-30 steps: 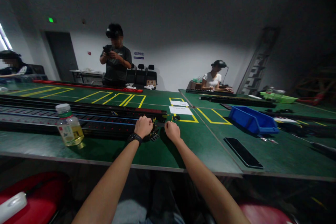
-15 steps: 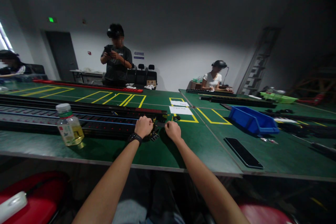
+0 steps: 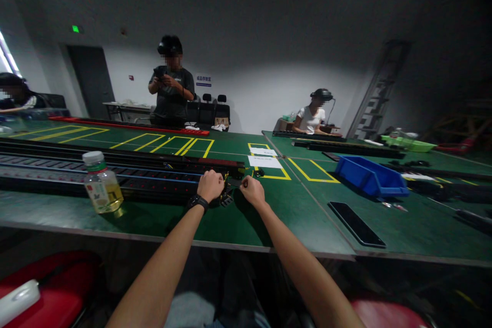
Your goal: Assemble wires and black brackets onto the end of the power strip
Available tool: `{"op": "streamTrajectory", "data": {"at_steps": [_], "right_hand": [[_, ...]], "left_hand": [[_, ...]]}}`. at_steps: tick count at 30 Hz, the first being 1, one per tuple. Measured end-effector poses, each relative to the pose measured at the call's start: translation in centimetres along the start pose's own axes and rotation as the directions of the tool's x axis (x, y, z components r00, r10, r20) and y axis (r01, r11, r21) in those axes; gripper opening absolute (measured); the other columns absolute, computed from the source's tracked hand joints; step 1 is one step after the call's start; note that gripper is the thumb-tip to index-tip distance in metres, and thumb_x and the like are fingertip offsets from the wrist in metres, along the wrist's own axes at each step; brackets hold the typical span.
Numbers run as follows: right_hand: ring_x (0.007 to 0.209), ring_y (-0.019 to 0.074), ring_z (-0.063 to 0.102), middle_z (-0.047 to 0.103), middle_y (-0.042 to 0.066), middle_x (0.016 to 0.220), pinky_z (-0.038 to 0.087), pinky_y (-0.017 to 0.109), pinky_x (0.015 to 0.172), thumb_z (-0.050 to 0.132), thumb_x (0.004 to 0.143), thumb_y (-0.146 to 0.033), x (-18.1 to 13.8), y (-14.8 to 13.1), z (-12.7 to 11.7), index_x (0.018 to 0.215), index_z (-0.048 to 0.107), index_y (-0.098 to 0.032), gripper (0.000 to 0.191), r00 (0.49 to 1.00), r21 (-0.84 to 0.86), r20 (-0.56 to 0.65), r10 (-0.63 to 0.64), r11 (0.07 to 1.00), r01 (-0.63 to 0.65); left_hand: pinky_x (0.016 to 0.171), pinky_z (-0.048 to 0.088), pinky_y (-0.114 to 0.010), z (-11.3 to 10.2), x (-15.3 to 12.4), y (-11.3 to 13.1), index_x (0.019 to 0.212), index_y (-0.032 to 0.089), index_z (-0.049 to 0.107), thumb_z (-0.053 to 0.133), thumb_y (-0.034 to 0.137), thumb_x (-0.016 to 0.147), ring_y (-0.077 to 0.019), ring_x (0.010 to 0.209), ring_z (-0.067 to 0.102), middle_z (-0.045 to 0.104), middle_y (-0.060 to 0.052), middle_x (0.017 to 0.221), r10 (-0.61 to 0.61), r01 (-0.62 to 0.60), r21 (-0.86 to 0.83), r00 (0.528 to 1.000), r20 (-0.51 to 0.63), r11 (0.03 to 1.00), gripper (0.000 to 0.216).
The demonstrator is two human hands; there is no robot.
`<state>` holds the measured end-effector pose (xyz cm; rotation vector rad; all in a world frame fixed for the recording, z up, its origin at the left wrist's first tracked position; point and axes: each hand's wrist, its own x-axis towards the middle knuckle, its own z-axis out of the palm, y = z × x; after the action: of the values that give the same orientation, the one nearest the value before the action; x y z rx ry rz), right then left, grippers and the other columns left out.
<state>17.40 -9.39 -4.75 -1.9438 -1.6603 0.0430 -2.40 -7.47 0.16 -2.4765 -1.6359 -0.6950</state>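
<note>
Right hand nudged nearer left hand; both fists clenched at one rail end.

No words or numbers can be read clearly. Left of the left grip stands a bottle with a green and white label, but its print is too small. Just past the right grip lie two white papers with tiny, blurry print. Far behind both grips, a wall sign shows blue writing, too small to read. High up to the left glows a green sign, its marks a blur.
</note>
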Motion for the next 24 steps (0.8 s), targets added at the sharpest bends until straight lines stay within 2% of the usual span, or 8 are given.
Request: {"op": "streamTrajectory", "data": {"at_steps": [5,10,18,24], "right_hand": [[0.100,0.0205,0.064,0.073,0.006,0.103,0.044,0.027,0.086,0.062,0.092,-0.019,0.28,0.14,0.35,0.118,0.072,-0.021,0.028,0.996,0.023,-0.041,-0.075,0.997,0.076],[0.102,0.0212,0.063,0.073,0.007,0.105,0.045,0.028,0.089,0.060,0.093,-0.019,0.33,0.23,0.47,0.116,0.076,-0.022,0.028,0.994,0.027,-0.038,-0.105,0.994,0.106],[0.096,0.0190,0.066,0.075,0.004,0.101,0.044,0.026,0.081,0.064,0.090,-0.016,0.28,0.17,0.50,0.103,0.075,-0.023,0.018,0.994,0.048,0.008,-0.113,0.993,0.112],[0.097,0.0192,0.068,0.077,0.003,0.102,0.042,0.025,0.074,0.066,0.090,-0.019,-0.19,-0.15,-0.08,0.105,0.074,-0.025,0.019,0.995,-0.004,0.058,-0.085,0.996,0.085]], "left_hand": [[0.089,0.054,-0.035,0.09,0.00,0.02,0.093,0.022,0.082,0.052,0.021,0.093,-0.0264,0.103,0.068,0.075,-0.012,0.104,0.000,0.000,0.005,1.000,-0.001,1.000,0.030],[0.088,0.054,-0.035,-0.02,-0.01,0.05,0.093,0.021,0.082,0.052,0.021,0.094,-0.0266,0.102,0.068,0.075,-0.012,0.104,0.001,-0.001,0.007,1.000,0.003,1.000,0.030],[0.088,0.055,-0.035,-0.04,0.05,0.04,0.092,0.022,0.082,0.053,0.020,0.094,-0.0274,0.102,0.068,0.075,-0.012,0.104,0.000,0.000,0.007,1.000,0.003,1.000,0.029],[0.088,0.054,-0.035,0.12,0.13,0.02,0.093,0.021,0.082,0.053,0.020,0.094,-0.0274,0.103,0.068,0.075,-0.012,0.104,-0.003,0.003,0.002,1.000,0.006,1.000,0.029]]}}
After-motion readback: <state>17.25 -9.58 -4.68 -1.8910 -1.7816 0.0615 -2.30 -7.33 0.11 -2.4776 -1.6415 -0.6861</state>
